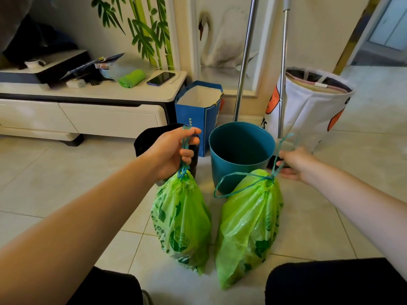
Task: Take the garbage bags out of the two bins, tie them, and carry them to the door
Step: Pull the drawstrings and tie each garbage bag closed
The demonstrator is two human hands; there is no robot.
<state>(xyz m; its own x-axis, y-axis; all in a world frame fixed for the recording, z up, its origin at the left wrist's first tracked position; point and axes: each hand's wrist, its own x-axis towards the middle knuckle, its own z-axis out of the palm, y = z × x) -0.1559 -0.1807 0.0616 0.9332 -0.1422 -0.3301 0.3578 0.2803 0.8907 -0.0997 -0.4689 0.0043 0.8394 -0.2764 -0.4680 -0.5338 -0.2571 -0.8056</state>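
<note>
Two thin, crinkled green plastic bags with drawstring necks stand just in front of the round teal bin (241, 150), the left bag (180, 223) and the right bag (247, 225) close side by side on the glossy pale tile floor (330, 216). The left hand (174, 150) has its fingers clamped on the blue drawstring of the left bag, and the right hand (296, 164) pinches the string of the right bag, its other fingers loosely spread. A black bin (152, 137) stands left of the teal bin, half hidden behind the left hand, and open floor lies to the right of the teal bin.
</note>
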